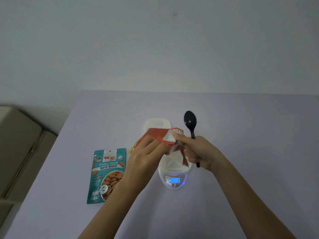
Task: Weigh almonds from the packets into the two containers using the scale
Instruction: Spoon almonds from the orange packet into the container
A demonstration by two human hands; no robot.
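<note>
Seen from the head camera, the step in hand looks like opening the orange packet [158,136], held in the air over the scale [174,184]. To do it well, the tear should run clean across the top with the mouth kept upward so no almonds drop early, and neither wrist should lean on the scale, whose lit display reads zero with one white container [173,163] on its platform. The second container [156,123] lies on the table [241,126] just behind the scale, partly hidden by the packet, and the teal packet [107,175] of roasted almonds lies flat to the left, apparently unopened.

The left hand [146,152] grips the packet's near side, fingers bent onto it. The right hand [196,150] is closed; its thumb presses the packet's labelled corner while its curled fingers hold the black spoon [189,119] with the bowl pointing up and away. A loose orange strip hangs beneath this hand; whether it is fully torn off I cannot tell.
</note>
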